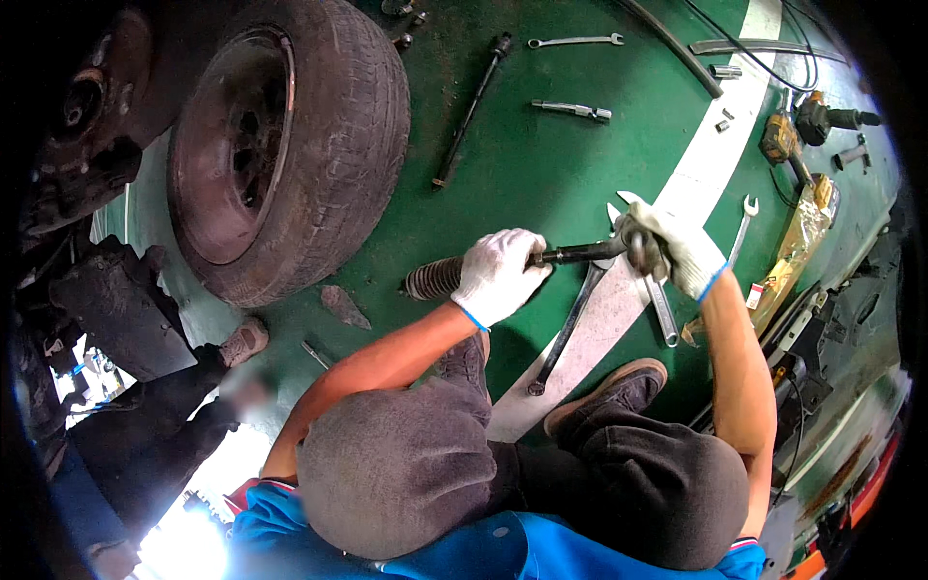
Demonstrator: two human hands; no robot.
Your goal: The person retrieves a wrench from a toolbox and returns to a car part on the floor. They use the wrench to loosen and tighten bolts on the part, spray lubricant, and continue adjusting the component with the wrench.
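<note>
A black tie rod (580,253) with a ribbed rubber boot (433,278) spans between my hands, level above the floor. My left hand (500,277), in a white work glove, wraps round it next to the boot. My right hand (684,249), gloved too, closes on the joint end, hiding part of it. Below the rod lies a dark long-handled wrench (568,333), its upper end by the rod. A silver combination wrench (663,314) runs under my right hand; whether that hand touches it, I cannot tell.
A wheel with its tyre (353,145) stands at the left. On the green floor lie a ratchet bar (472,111), a small wrench (577,41), a socket extension (572,109) and another wrench (743,230). Power tools (779,137) are far right. A person's shoe (244,342) shows at left.
</note>
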